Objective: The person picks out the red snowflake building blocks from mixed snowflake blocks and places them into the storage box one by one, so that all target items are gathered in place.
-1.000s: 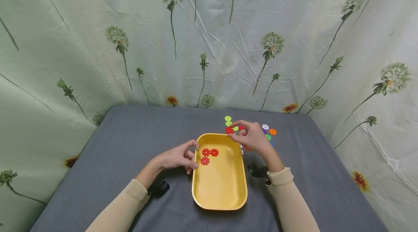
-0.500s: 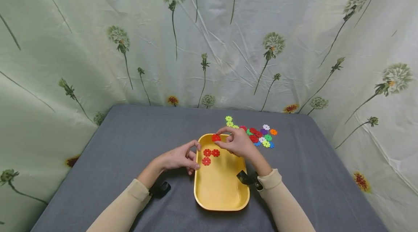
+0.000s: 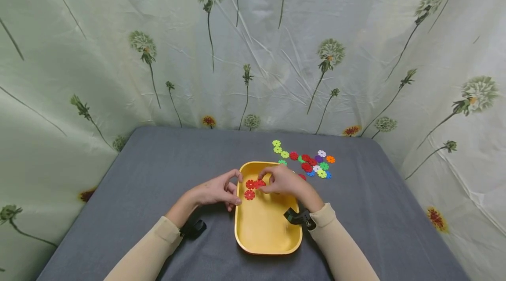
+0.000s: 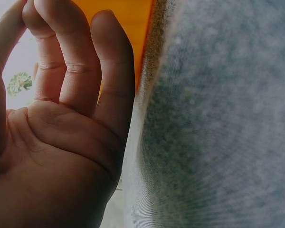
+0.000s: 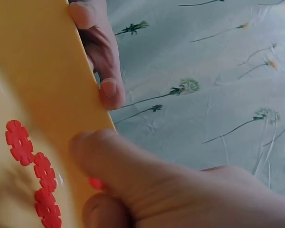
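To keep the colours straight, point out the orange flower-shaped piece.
In the head view, the orange piece is the rightmost on the grey cloth, just right of the upper white piece; no other piece shown is orange.

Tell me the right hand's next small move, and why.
Probably lower the pinched red piece onto the floor of the yellow tray and let go: the right hand is inside the tray's outline, three other red pieces lie there, and the left hand touches the rim, which should help steady it.
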Tool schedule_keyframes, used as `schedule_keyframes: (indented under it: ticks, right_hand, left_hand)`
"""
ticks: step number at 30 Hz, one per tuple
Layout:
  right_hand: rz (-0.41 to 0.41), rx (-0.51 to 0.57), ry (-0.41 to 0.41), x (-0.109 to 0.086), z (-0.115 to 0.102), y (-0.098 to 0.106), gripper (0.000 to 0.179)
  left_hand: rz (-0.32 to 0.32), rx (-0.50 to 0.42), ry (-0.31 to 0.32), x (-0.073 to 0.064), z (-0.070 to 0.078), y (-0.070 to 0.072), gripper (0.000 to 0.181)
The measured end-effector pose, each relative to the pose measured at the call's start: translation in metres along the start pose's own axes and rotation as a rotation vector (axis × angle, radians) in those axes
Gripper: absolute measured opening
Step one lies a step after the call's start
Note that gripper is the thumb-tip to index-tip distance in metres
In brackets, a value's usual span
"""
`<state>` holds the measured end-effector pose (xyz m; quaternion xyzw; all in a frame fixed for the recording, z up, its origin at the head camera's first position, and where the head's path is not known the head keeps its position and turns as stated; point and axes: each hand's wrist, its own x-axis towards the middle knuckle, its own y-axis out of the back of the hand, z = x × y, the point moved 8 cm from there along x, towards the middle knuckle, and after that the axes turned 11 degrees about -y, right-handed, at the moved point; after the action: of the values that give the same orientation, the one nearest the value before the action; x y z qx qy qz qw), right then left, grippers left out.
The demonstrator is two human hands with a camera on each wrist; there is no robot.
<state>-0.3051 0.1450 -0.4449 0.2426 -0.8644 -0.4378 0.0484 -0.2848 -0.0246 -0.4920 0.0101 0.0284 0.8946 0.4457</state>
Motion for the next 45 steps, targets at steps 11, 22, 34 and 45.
schedule_keyframes:
  ticks: [11,22,34,45]
  right_hand:
    - [-0.065,-0.193,-0.028,0.003,0.001,-0.015,0.024]
    - [-0.077,-0.27,-0.093,0.002,0.001,-0.019,0.025]
    - [-0.102,-0.238,-0.063,0.003,-0.001,-0.018,0.026]
    - [-0.137,0.247,-0.018,-0.007,0.0,0.009,0.037]
  left_hand:
    - [-0.015,-0.008,-0.019,0.0,0.002,-0.002,0.06]
    - [-0.023,-0.011,-0.027,0.001,0.003,-0.001,0.061]
    - [-0.022,0.0,-0.03,0.002,0.002,0.0,0.059]
    - [-0.022,-0.014,-0.017,0.002,0.0,-0.001,0.056]
